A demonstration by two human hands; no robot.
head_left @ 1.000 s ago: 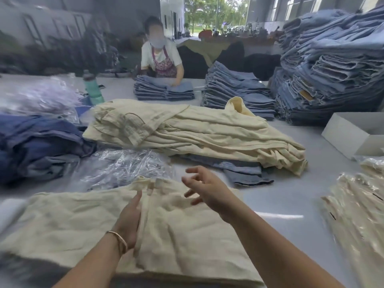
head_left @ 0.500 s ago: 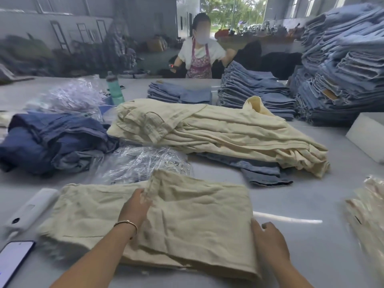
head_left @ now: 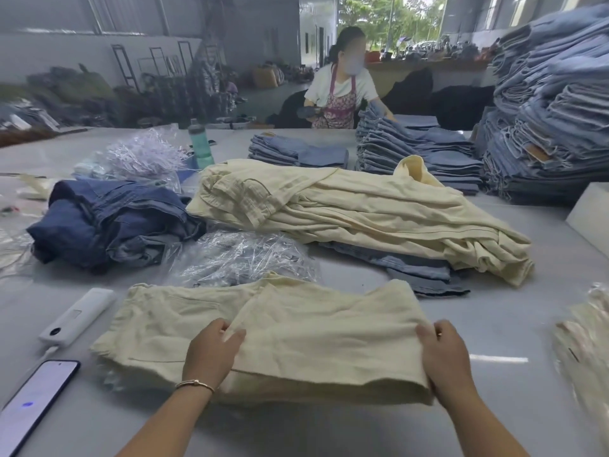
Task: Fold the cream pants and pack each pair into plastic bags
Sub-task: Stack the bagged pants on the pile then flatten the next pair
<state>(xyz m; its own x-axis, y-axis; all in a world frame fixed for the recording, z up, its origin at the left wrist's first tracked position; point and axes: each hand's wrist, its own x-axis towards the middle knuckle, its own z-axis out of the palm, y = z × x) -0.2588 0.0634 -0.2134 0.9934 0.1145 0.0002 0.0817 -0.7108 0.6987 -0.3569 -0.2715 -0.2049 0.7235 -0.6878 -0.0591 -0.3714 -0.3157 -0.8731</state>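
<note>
Since the earlier frame, both hands had been shifted to the near fold of the cream pants (head_left: 296,331), which lay flat on the table (head_left: 494,324) directly in front. A fold edge was pinched by the left hand (head_left: 211,352) near the middle of the garment; the right end was gripped by the right hand (head_left: 445,354), its fingers curled round the edge. The long axis of the pants ran left to right, with the unfolded part extending to the left, beyond the left hand. That part was judged nearer the left hand. The plastic bags (head_left: 240,258) lay just behind the pants.
</note>
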